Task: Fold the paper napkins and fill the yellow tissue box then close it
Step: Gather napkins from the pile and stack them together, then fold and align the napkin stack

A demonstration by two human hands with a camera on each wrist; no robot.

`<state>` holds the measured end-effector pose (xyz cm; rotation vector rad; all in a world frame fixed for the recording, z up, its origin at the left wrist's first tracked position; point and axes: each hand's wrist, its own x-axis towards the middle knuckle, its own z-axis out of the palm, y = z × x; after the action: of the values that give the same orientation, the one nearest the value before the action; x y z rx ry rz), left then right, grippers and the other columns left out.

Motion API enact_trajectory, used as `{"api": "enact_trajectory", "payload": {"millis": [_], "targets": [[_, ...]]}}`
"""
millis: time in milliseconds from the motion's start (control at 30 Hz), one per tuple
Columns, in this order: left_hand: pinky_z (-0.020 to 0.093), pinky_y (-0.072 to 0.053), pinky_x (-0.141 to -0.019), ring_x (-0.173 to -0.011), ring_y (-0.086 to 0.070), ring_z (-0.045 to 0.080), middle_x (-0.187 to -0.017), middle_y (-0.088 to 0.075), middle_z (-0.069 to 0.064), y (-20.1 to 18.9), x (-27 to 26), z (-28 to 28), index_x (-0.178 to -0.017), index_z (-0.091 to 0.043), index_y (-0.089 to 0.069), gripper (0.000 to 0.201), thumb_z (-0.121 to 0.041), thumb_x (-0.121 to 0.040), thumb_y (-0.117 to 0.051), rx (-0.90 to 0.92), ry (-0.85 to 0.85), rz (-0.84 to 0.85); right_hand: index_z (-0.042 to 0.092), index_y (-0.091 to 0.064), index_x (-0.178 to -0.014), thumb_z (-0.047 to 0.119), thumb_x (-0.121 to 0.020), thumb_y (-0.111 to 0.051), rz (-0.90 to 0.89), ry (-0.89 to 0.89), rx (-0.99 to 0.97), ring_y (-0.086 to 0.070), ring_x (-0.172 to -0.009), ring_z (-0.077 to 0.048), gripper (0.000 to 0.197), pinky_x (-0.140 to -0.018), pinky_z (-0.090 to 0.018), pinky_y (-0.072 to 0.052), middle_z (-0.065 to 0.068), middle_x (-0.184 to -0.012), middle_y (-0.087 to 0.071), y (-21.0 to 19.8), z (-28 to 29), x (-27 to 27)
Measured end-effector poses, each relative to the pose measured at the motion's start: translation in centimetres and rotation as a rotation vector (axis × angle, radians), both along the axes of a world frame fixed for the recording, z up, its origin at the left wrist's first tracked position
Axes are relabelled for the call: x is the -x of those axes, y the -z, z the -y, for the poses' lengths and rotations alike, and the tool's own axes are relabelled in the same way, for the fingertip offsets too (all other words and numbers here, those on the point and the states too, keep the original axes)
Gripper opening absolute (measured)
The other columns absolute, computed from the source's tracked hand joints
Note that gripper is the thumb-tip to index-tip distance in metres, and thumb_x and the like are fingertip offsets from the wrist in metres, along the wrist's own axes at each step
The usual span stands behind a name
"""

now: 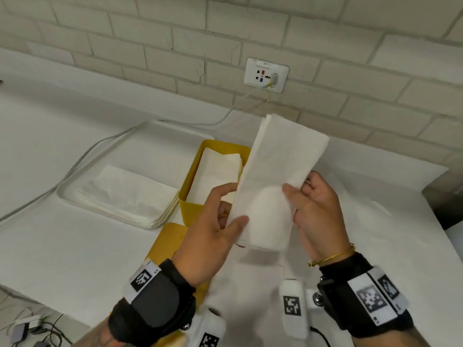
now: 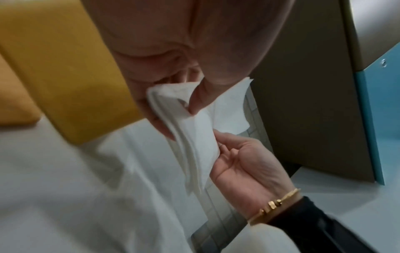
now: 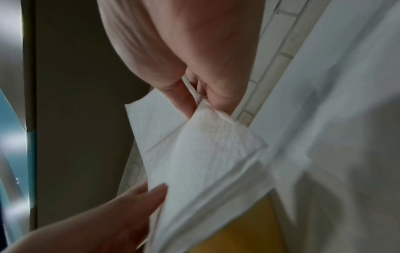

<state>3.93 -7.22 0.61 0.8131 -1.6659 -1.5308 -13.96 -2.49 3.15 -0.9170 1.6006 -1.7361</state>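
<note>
head | both hands (image 1: 213, 221) (image 1: 318, 216) pinch napkin (image 1: 275, 176) edges above box (image 1: 193, 204)

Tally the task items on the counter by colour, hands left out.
Yellow: 2, the box and its lid.
White: 3, the napkin held up, the stack on the tray, the pile in the box.
Total: 5

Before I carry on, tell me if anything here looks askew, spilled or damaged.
Nothing stands out. Both the left hand and right hand hold a folded napkin above the open yellow tissue box, which already holds folded napkins. Its lid lies flat beside it; the spare stack sits tidy.
</note>
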Motion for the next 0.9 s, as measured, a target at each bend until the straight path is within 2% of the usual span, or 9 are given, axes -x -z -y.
{"api": "enact_trajectory", "payload": {"millis": [167,267,367,433,533,667,767,833,900], "targets": [[0.032,-0.061,-0.065,-0.073,-0.072,0.023,-0.088,-0.071,0.010,-2.1,-1.5,3.9,-0.128,-0.036,-0.051,0.052,-0.003,-0.092,-0.069,0.084,-0.236,-0.021,0.016,-0.065,-0.101,-0.001,-0.096,-0.058,-0.112,-0.034,-0.043,-0.073,-0.093,-0.015,0.019,-0.083,-0.036,-0.057,0.000,-0.099,-0.078,-2.0,6.1,0.3],[0.015,-0.053,-0.062,-0.066,-0.067,0.016,-0.082,-0.071,0.005,-1.6,-2.7,6.1,-0.128,-0.036,-0.054,0.047,-0.010,-0.092,-0.071,0.221,-0.319,0.156,0.012,-0.066,-0.097,0.008,-0.096,-0.062,-0.319,-0.056,-0.185,-0.071,-0.080,-0.020,0.006,-0.077,-0.042,-0.058,-0.008,-0.090,-0.076,-1.5,9.6,0.4],[0.017,-0.051,-0.066,-0.069,-0.063,0.010,-0.082,-0.069,-0.003,-0.6,-3.3,7.3,-0.120,-0.034,-0.060,0.028,-0.023,-0.096,-0.068,0.382,-0.323,0.423,0.001,-0.066,-0.092,0.012,-0.092,-0.062,-0.503,-0.063,-0.370,-0.065,-0.075,-0.027,0.012,-0.076,-0.035,-0.054,-0.020,-0.088,-0.073,-0.1,12.1,0.5],[0.029,-0.053,-0.068,-0.073,-0.062,0.013,-0.083,-0.070,-0.007,-0.2,-3.4,7.7,-0.108,-0.032,-0.067,0.011,-0.028,-0.098,-0.064,0.491,-0.320,0.585,0.009,-0.066,-0.089,0.015,-0.092,-0.062,-0.596,-0.077,-0.497,-0.067,-0.083,-0.024,0.008,-0.080,-0.032,-0.054,-0.009,-0.083,-0.073,0.6,12.7,0.2],[0.032,-0.046,-0.061,-0.072,-0.058,0.018,-0.077,-0.068,-0.001,0.5,-3.5,8.3,-0.097,-0.028,-0.073,0.009,-0.030,-0.096,-0.064,0.620,-0.342,0.729,0.030,-0.054,-0.094,0.025,-0.092,-0.065,-0.764,-0.069,-0.596,-0.063,-0.100,-0.024,0.011,-0.098,-0.042,-0.046,0.005,-0.094,-0.069,1.7,13.2,-0.4],[0.031,-0.045,-0.046,-0.051,-0.054,0.021,-0.054,-0.061,-0.001,0.7,-3.7,8.9,-0.073,-0.022,-0.073,0.011,-0.019,-0.080,-0.082,0.782,-0.362,0.827,0.035,-0.048,-0.098,0.034,-0.094,-0.065,-0.907,-0.018,-0.623,-0.055,-0.106,-0.020,0.017,-0.085,-0.035,-0.022,0.010,-0.099,-0.068,2.2,13.8,-1.0],[0.028,-0.037,-0.041,-0.043,-0.046,0.019,-0.045,-0.053,-0.003,0.1,-3.7,9.1,-0.062,-0.022,-0.070,0.021,-0.015,-0.067,-0.088,0.804,-0.282,0.938,0.034,-0.049,-0.103,0.036,-0.093,-0.065,-0.955,-0.005,-0.658,-0.052,-0.110,-0.019,0.019,-0.082,-0.035,-0.018,0.011,-0.101,-0.067,2.8,14.2,-1.1],[0.027,-0.029,-0.043,-0.043,-0.035,0.016,-0.043,-0.048,-0.004,-0.3,-3.3,9.3,-0.058,-0.024,-0.067,0.024,-0.013,-0.062,-0.089,0.808,-0.244,0.992,0.032,-0.050,-0.107,0.037,-0.093,-0.065,-0.996,-0.003,-0.683,-0.050,-0.113,-0.020,0.021,-0.081,-0.037,-0.018,0.010,-0.101,-0.067,3.1,14.5,-1.1],[0.030,-0.030,-0.054,-0.055,-0.038,0.016,-0.054,-0.050,-0.004,-0.7,-2.8,9.2,-0.070,-0.026,-0.069,0.015,-0.019,-0.077,-0.079,0.832,-0.222,1.072,0.032,-0.050,-0.110,0.038,-0.092,-0.065,-1.035,-0.008,-0.713,-0.050,-0.115,-0.021,0.024,-0.082,-0.038,-0.019,0.009,-0.102,-0.068,3.3,14.7,-1.2]]}}
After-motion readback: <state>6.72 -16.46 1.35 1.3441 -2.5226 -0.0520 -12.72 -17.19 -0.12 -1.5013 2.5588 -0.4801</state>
